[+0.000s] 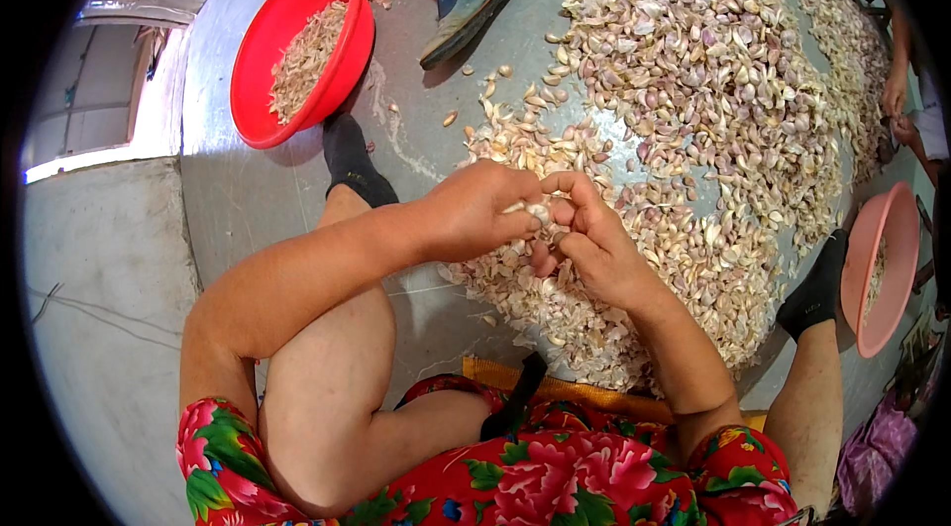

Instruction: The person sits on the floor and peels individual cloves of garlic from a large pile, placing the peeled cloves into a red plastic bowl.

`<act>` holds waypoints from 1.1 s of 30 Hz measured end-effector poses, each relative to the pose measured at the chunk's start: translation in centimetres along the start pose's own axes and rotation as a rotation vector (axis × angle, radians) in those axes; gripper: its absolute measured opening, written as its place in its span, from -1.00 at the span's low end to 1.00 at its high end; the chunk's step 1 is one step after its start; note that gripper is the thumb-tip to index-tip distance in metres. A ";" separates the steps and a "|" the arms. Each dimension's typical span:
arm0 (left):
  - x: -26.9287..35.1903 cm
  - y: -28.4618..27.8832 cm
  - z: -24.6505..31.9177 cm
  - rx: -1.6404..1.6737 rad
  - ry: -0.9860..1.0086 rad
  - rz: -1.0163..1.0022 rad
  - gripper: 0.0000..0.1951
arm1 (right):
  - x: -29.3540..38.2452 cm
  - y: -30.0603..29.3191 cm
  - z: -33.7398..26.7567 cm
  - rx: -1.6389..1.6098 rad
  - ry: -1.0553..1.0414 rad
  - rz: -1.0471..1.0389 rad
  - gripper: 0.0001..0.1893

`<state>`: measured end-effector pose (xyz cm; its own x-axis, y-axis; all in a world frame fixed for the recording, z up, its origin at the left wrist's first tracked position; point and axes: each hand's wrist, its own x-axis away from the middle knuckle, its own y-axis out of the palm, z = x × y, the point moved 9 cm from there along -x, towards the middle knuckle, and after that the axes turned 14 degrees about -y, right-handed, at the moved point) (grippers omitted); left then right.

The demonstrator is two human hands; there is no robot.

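Above a heap of loose garlic cloves (706,58), my two hands meet at a small pale piece of garlic (538,212). My left hand (483,210) pinches it between thumb and fingers, its back turned up. From the other side my right hand (602,251) closes its curled fingertips on the same piece, with the thumb lower. The fingers partly cover the garlic, so whether it is a clove or part of a bulb is unclear. Directly under the hands lie cloves mixed with papery garlic skins (594,340).
A red plastic basin (252,73) with pale contents stands tilted at upper left, close to another person's shoe (472,10). A pink basin (854,288) is at the right. Another person's hands (899,114) show at the right rim. Yellow woven material (490,371) lies before my lap.
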<state>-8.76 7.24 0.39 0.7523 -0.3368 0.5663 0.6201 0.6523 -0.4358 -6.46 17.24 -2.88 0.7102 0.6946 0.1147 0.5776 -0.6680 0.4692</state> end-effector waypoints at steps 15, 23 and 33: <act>-0.4 0.6 -0.6 0.317 -0.051 -0.117 -0.82 | -0.2 -2.8 1.6 -0.329 -0.045 0.153 -0.87; -0.8 -0.1 -0.8 0.198 -0.016 -0.024 -0.83 | -0.2 -3.8 0.6 -0.152 -0.067 0.262 -0.87; -0.7 0.6 -1.1 0.193 -0.054 0.011 -0.81 | 0.7 -3.3 -3.5 0.711 -0.320 0.272 -0.87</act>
<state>-8.68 7.08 -1.03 0.7427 -0.2954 0.6009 0.5537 0.7756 -0.3031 -9.31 20.87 -1.32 0.8801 0.4466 -0.1613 0.4096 -0.8859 -0.2178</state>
